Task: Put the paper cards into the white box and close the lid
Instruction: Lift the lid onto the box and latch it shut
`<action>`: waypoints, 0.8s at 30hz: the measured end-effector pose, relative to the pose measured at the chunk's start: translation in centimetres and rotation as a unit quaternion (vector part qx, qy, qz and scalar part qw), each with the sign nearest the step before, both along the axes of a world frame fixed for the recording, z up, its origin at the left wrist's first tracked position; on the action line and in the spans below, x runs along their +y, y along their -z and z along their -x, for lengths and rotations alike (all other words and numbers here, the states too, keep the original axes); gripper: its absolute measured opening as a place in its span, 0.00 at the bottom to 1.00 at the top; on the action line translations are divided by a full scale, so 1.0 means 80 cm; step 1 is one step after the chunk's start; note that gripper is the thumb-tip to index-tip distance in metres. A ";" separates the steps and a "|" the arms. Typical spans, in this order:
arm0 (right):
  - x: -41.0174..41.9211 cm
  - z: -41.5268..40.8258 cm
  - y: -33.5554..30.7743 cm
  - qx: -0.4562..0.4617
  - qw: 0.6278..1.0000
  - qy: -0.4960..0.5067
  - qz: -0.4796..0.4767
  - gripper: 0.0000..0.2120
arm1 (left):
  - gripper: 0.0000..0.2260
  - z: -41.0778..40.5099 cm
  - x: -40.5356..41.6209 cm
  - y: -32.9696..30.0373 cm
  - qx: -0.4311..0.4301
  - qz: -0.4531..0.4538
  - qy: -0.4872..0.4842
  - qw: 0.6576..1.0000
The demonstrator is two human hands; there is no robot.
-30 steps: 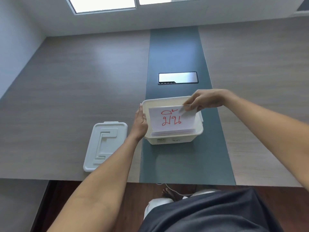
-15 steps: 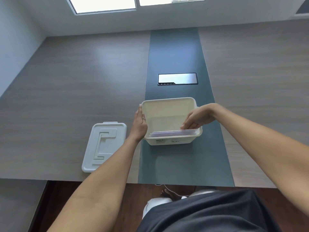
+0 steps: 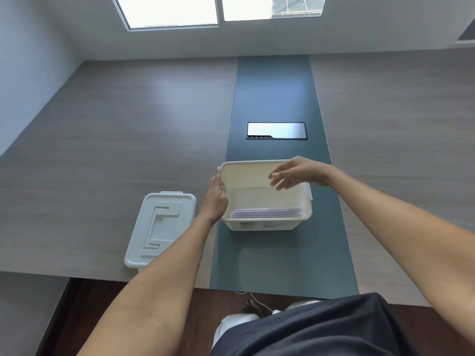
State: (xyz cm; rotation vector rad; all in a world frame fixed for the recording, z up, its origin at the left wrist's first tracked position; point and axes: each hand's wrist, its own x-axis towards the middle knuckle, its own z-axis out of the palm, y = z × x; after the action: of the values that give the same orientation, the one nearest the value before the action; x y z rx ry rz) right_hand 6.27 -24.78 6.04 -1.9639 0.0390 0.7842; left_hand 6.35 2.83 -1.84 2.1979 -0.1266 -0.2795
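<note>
Cards (image 3: 266, 213) are lying inside the box (image 3: 264, 224); left hand (image 3: 217, 195) is bracing its nine-o'clock wall, flat, while right hand (image 3: 298, 173) is hovering, fingers (image 3: 279, 179) released; lid (image 3: 160, 227) waiting at nine o'clock.

Two bare forearms, no sleeves, watch or rings visible. The left hand (image 3: 215, 196) and right hand (image 3: 299, 173) are uncovered. A dark grey garment (image 3: 316, 330) covers the person's torso at the bottom edge.

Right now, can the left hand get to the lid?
Probably yes. The left hand rests flat against the white box, and the lid lies uncovered on the table just beside that arm, with nothing between them.
</note>
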 end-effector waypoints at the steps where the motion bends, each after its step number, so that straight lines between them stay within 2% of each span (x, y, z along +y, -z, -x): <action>1: -0.001 -0.004 -0.005 -0.027 0.999 0.021 -0.013 0.14 | 0.24 -0.001 0.001 -0.001 0.003 -0.004 0.004 1.000; 6: 0.013 -0.037 -0.030 -0.104 0.988 0.107 -0.040 0.16 | 0.22 -0.004 0.022 -0.022 -0.015 -0.031 -0.008 0.999; 10: 0.056 -0.063 -0.038 -0.172 0.983 0.044 0.057 0.22 | 0.23 0.003 0.061 -0.043 -0.059 -0.129 -0.036 0.989; 14: 0.117 -0.087 -0.036 -0.207 0.966 -0.096 0.118 0.27 | 0.24 0.018 0.114 -0.051 -0.096 -0.228 -0.084 0.965; 18: 0.182 -0.111 -0.016 -0.255 0.918 -0.228 0.200 0.30 | 0.25 0.044 0.172 -0.044 -0.082 -0.294 -0.144 0.941; 24: 0.262 -0.124 0.019 -0.373 0.814 -0.347 0.280 0.30 | 0.29 0.097 0.239 -0.027 -0.039 -0.327 -0.218 0.919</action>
State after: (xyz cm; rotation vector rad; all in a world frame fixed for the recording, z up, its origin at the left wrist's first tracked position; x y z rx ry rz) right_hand 16.16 -3.86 4.51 -2.7785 -1.0855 0.3812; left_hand -1.39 21.92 0.28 2.8166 0.4798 0.0324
